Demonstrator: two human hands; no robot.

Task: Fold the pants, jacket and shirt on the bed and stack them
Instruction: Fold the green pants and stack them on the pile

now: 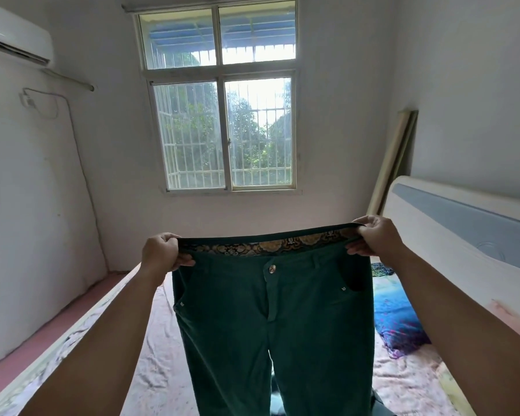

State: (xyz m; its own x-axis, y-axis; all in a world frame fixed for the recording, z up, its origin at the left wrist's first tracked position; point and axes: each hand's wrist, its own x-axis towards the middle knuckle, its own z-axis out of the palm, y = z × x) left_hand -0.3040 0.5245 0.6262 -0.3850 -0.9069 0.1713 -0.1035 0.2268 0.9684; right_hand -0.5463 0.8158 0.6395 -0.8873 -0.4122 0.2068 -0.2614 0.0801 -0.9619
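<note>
Dark green pants (270, 319) hang in the air above the bed (159, 355), front side toward me, waistband stretched wide and level. A patterned gold lining shows inside the waistband, and a metal button sits at its middle. My left hand (162, 253) grips the waistband's left end. My right hand (370, 237) grips the right end. Both legs drop straight down out of the bottom of the frame. A dark bit of cloth (379, 403) peeks out below the pants on the right; I cannot tell which garment it is.
The bed has a pale pink sheet and a white headboard (469, 232) on the right. A blue patterned pillow (400, 319) lies near the headboard. A window (225, 115) fills the far wall. A pink floor strip (42, 334) runs along the bed's left side.
</note>
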